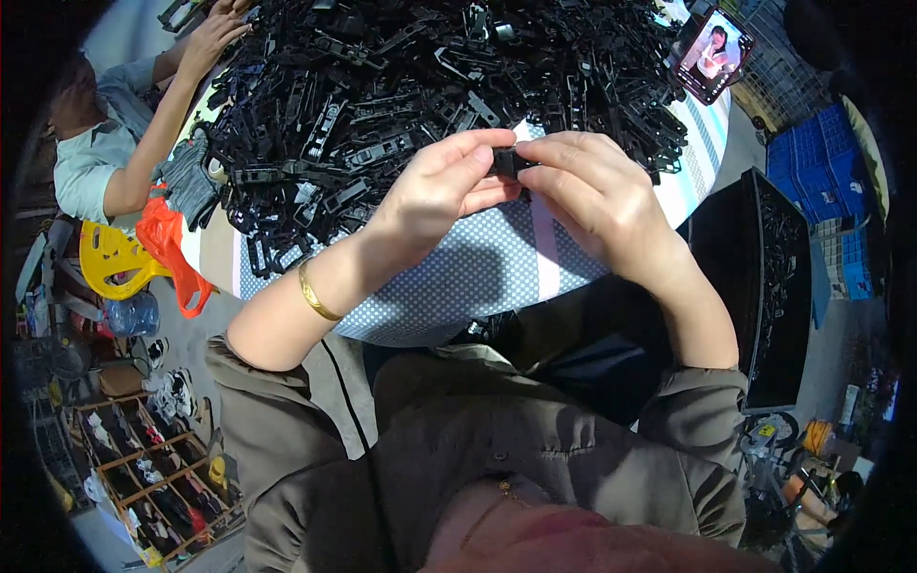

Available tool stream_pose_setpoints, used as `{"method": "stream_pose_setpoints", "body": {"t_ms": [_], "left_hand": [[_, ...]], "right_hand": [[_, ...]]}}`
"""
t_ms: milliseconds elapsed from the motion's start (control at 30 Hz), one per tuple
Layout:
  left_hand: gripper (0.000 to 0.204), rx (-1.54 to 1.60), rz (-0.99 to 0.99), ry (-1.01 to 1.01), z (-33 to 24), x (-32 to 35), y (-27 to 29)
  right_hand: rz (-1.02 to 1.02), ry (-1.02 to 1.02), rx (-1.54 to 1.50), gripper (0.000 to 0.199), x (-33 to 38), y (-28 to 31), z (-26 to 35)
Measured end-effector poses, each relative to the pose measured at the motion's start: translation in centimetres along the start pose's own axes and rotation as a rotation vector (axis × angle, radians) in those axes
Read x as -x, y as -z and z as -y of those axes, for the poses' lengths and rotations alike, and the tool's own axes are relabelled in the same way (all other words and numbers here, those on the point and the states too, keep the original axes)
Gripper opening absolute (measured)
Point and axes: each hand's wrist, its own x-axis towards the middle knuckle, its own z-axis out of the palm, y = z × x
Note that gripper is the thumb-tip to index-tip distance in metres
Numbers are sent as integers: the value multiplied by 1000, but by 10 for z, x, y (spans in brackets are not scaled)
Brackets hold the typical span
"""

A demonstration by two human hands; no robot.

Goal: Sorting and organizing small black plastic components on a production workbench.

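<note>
Inspector: Your surface (478, 277) is a round one under a dotted blue-grey cloth with a pale stripe, set in a crowded work area. On the far left a co-worker (95, 153) in a pale shirt sits at the same surface, one hand (212, 38) at the edge of the heap. Below that are a yellow plastic seat (115, 258) and an orange bag (167, 244), with a shoe rack (153, 477) on the floor.

Operator: And the stock?

Inspector: A large heap of black plastic parts (430, 76) covers most of the surface. Your left hand (439, 196), gold bangle (315, 296) at the wrist, has its grip closed, thumb and fingertips pinching one small black plastic piece (508, 162). Your right hand (592, 191) is closed on the same piece from the other side. It is held between both hands above the bare cloth, just short of the heap.

Operator: Which step do you read?

Inspector: I judge you are fitting or pressing the piece together. Whether it is seated I cannot tell; your fingers hide it. The next move calls for steady, even pressure from both thumbs.

Operator: To the right?

Inspector: A phone (712, 53) with a lit screen stands at the surface's rim, a dark bin (764, 286) holds more black parts, and blue crates (821, 162) sit beyond.
</note>
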Motion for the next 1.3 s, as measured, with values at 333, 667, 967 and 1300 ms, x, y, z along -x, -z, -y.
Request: {"method": "stream_pose_setpoints", "body": {"t_ms": [333, 667, 967, 1300], "left_hand": [[38, -150, -13, -30, 1, -2, -1], [52, -168, 48, -167, -9, 2, 0], [59, -581, 83, -272, -38, 3, 1], [28, -1836, -172, -329, -61, 15, 46]], "right_hand": [[-58, 46, -36, 26, -1, -9, -2], [89, -821, -878, 34, 1, -6, -9], [76, -866, -864, 27, 0, 11, -8], [328, -280, -473, 23, 0, -4, 1]]}}
